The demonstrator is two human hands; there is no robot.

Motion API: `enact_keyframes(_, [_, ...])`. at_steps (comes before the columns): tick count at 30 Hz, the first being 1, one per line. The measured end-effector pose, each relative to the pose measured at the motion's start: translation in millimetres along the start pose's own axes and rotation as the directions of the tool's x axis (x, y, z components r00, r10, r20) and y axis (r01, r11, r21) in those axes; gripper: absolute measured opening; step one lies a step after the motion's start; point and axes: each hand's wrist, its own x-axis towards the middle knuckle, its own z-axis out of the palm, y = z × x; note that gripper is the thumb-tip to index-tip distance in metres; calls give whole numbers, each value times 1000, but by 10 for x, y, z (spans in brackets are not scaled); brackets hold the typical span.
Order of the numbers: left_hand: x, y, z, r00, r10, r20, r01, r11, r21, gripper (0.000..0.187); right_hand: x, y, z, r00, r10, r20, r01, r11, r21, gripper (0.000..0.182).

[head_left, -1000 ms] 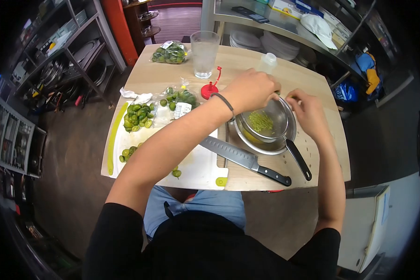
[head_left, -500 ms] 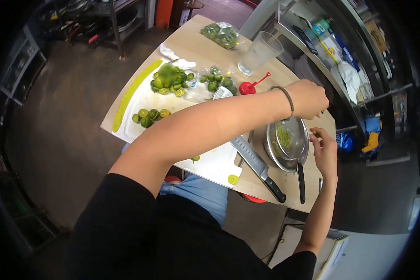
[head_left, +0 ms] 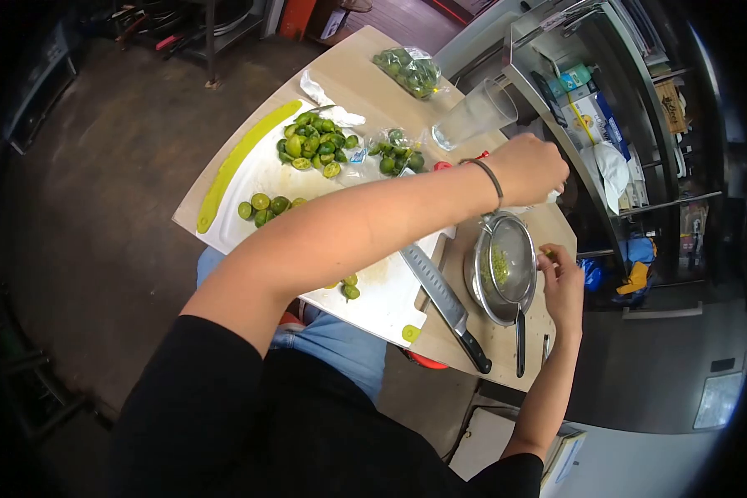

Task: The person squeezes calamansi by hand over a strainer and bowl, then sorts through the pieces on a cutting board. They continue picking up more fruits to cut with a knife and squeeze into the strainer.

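Surface inspected: one pale wood-topped table (head_left: 340, 73). At 9 o'clock, a white cutting board (head_left: 261, 173) with a green edge, lying flat. At 11 o'clock, a crumpled white cloth (head_left: 315, 93) by the board's far edge. At 12 o'clock, a plastic bag of green citrus (head_left: 407, 73); nearer centre, a second bag (head_left: 397, 156). At 1 o'clock, a clear glass (head_left: 476, 116); at 2, a red item (head_left: 442, 166), mostly hidden. At 4, a steel bowl (head_left: 494, 312). At 5, a knife (head_left: 444, 297), blade crossing the board's edge, handle over bare wood.

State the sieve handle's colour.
The sieve handle is black; shows best in the head view.
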Motion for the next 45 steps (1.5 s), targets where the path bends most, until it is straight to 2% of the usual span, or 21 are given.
enact_keyframes(2, [-55, -125, -154, 993, -111, -26, 106, 982, -157, 13, -37, 126, 89, 994, -61, 95, 64, 997, -30, 15])
enact_keyframes(4, [-182, -242, -310, 990, -141, -28, 133, 972, -195, 17, -70, 44, 95, 992, 27, 124, -25, 1000, -11, 16])
enact_keyframes(6, [-379, -364, -537, 987, -157, -30, 149, 972, -180, 20, -88, -12, 49, 995, 71, 73, -73, 997, 23, 16])
enact_keyframes(8, [-635, -464, -823, 983, -175, 47, 180, 973, -141, 21, -101, -5, 25, 993, 119, 15, -120, 991, 59, 16])
enact_keyframes(10, [-922, -657, -963, 989, -143, 42, 146, 987, -74, 23, -135, 36, 25, 982, 175, 70, -180, 980, 78, 17])
enact_keyframes(12, [-1258, -709, -1198, 981, -173, 82, 181, 978, -103, 21, -172, 76, 60, 979, 185, 86, -190, 980, 62, 17])
enact_keyframes(16, [-1870, -598, -1515, 965, -226, 132, 232, 972, -33, 13, -215, 104, 104, 972, 179, 151, -192, 978, 76, 17])
enact_keyframes(18, [-2071, -477, -1599, 958, -223, 179, 240, 968, -78, 13, -233, 98, 100, 958, 237, 162, -269, 937, 221, 18])
enact_keyframes(19, [-2157, -433, -1618, 952, -236, 194, 256, 963, -87, 15, -202, 78, 90, 955, 249, 158, -280, 935, 218, 18])
enact_keyframes(21, [-2299, -383, -1617, 948, -237, 214, 264, 959, -107, 16, -112, 14, 44, 972, 218, 85, -234, 888, 396, 19])
enact_keyframes(22, [-2358, -374, -1608, 942, -269, 201, 289, 954, -76, 17, -28, -2, 13, 970, 228, 81, -241, 888, 393, 19])
enact_keyframes(24, [-2425, -384, -1592, 938, -293, 186, 308, 950, -56, 19, 224, -18, -72, 991, 87, 101, -126, 861, 494, 19])
enact_keyframes(26, [-2454, -404, -1601, 921, -366, 133, 376, 925, -60, 20, 647, -20, -95, 973, -6, 231, -128, 818, 560, 18])
enact_keyframes(29, [-2462, -448, -1640, 914, -401, 55, 404, 910, -88, 20, 1356, -15, 85, 837, -85, 541, -289, 771, 567, 18])
enact_keyframes(31, [-2437, -451, -1667, 896, -443, 2, 441, 891, -104, 20, 1708, 70, 365, 662, -148, 735, -337, 817, 467, 19])
enact_keyframes(33, [-2434, -458, -1686, 888, -459, 0, 456, 882, -119, 21, 1828, 181, 668, 516, -115, 849, -449, 807, 382, 19])
enact_keyframes(34, [-2443, -466, -1696, 880, -476, -3, 471, 873, -129, 22, 1837, 243, 799, 516, -113, 849, -450, 808, 380, 19])
enact_keyframes(36, [-2487, -478, -1701, 870, -492, -13, 487, 864, -129, 24, 1859, 340, 989, 367, -123, 922, -485, 820, 302, 18])
enact_keyframes(37, [-2513, -484, -1706, 862, -507, -20, 501, 857, -125, 27, 1872, 345, 1032, 366, -120, 923, -487, 820, 300, 18])
enact_keyframes(39, [-2555, -500, -1729, 855, -517, -24, 511, 851, -123, 30, 1880, 380, 1094, 282, -118, 952, -550, 793, 262, 18])
enact_keyframes(45, [-2631, -500, -1731, 839, -544, -15, 538, 833, -131, 38, 1821, 441, 1160, 257, -212, 943, -698, 634, 333, 18])
